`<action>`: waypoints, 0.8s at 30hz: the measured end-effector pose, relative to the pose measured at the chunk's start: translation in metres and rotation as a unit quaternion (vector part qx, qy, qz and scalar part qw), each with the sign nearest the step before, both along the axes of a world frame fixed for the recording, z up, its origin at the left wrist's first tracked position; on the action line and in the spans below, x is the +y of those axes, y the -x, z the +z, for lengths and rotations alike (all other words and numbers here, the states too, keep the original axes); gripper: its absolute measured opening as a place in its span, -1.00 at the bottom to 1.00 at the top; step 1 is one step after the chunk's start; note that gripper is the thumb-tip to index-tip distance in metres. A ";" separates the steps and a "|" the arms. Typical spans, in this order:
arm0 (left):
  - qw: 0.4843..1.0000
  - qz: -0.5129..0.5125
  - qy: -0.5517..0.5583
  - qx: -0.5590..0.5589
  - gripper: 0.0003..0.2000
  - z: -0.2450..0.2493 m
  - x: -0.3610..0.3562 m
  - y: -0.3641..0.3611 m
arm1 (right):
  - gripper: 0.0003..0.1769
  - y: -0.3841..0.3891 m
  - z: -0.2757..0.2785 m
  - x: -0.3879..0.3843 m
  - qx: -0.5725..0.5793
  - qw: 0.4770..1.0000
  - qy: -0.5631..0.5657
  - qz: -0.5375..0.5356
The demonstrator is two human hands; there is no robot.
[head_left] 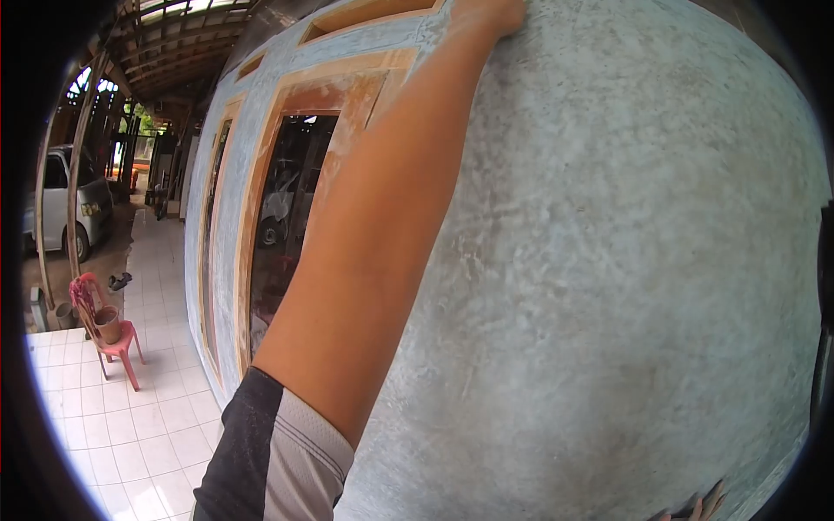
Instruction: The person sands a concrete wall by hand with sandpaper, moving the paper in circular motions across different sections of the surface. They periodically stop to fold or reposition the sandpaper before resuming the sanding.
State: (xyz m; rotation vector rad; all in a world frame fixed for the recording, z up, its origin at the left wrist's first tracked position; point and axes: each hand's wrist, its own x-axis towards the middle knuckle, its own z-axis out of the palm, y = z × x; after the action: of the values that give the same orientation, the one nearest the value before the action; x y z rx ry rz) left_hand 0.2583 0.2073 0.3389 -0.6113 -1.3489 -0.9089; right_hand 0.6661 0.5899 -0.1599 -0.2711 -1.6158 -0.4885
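Observation:
My left arm, in a dark and light grey sleeve, stretches up across the view along a grey plastered wall (591, 260). At the top edge my left hand (493, 12) is close to the upper part of this wall. The frame cuts it off, so its fingers and anything in them are hidden. Low on the right, the fingers of my right hand (705, 505) show at the bottom edge, spread apart near the wall, with nothing seen in them. The plaster looks mottled, with darker patches.
Left of the arm is a wood-framed window (261, 200), with a vent opening (365, 17) above. A red plastic chair (124, 339) bearing a plant pot (108, 325) stands on the white tiled floor (156, 425). Farther back are wooden posts and a parked van (54, 204).

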 end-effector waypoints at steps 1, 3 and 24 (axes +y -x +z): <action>0.999 -0.020 0.005 0.036 -0.51 -0.018 0.002 -0.001 | -0.40 0.000 0.000 -0.001 0.003 1.000 -0.002 0.001; 0.981 -0.021 0.035 0.189 -0.53 -0.043 -0.003 0.000 | -0.40 0.001 0.001 -0.002 0.016 1.000 -0.006 0.001; 0.905 -0.244 0.095 0.336 -0.59 -0.161 0.003 0.019 | -0.30 0.214 0.342 -0.266 -0.141 0.926 -0.323 0.133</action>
State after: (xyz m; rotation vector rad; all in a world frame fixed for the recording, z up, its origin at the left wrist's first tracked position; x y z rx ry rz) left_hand 0.2394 0.2103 0.1775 -1.3195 -0.6596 -0.8434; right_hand 0.4520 0.3238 0.1824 0.5292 -1.6391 -0.8428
